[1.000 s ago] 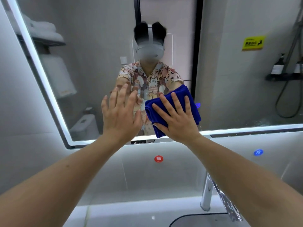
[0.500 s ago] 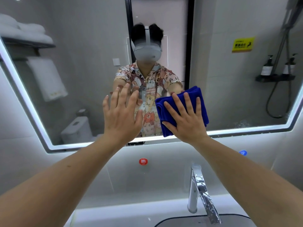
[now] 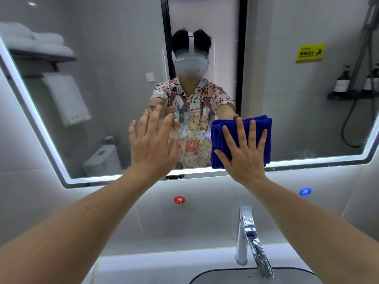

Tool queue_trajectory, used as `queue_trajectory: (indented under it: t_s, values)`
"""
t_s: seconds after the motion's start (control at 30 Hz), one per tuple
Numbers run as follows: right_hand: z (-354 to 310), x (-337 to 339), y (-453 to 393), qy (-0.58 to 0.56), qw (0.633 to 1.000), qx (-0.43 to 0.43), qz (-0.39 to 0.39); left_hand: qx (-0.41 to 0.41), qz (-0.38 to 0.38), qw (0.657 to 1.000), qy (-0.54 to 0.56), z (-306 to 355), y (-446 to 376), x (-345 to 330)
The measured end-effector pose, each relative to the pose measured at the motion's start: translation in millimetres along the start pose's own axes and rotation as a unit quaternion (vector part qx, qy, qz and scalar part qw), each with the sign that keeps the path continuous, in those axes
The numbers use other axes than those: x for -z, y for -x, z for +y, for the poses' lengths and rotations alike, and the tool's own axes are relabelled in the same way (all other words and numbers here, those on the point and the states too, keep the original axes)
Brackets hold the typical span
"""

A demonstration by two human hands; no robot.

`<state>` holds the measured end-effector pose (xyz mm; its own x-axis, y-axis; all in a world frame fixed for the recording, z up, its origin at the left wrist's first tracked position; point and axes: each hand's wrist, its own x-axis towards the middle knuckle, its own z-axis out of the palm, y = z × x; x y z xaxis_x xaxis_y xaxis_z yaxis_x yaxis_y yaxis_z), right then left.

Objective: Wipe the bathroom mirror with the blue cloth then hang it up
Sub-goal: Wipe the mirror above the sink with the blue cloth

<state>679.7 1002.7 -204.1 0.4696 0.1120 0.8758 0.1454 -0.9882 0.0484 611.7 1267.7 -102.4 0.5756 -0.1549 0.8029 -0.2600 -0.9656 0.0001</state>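
A red round sticker [image 3: 179, 199] reading 热 and a blue one [image 3: 305, 191] reading 冷 sit below the mirror [image 3: 102, 95]. The right hand [image 3: 244, 152], fingers spread, presses the folded blue cloth [image 3: 229, 128] on the glass, now further right. The left hand [image 3: 152, 144] stays flat and open beside it.

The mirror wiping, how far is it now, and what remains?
In hand: the right hand presses the folded blue cloth flat on the mirror, low near its lit bottom edge. The left hand is open beside it. Droplets show at lower right. Left: finish wiping, then hang the cloth.
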Motion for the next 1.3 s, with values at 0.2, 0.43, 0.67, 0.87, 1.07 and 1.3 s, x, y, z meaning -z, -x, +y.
queue_trajectory:
  t_s: [0.2, 0.43, 0.67, 0.87, 1.07, 1.3]
  values:
    - [-5, -4, 7, 0.001, 1.000, 0.001, -0.012, -0.006, -0.001, 1.000, -0.003, 2, 2, 1]
    - [-38, -20, 36, -0.020, 0.999, -0.020, -0.033, -0.004, -0.003, 1.000, -0.016, -22, 13, 2]
    - [-75, -24, 35, -0.044, 0.998, -0.023, -0.035, 0.028, -0.030, 0.999, -0.030, -52, 22, 0]
    - [-122, -34, 35, -0.032, 0.998, 0.016, -0.051, 0.029, -0.024, 0.999, -0.022, -63, 25, -2]
    - [-172, -47, 33, -0.026, 0.997, 0.050, -0.048, 0.027, -0.029, 0.999, -0.026, -79, 29, -6]
    - [-158, -50, 34, -0.018, 0.997, 0.075, -0.014, 0.013, -0.026, 0.999, -0.030, -80, 33, -13]
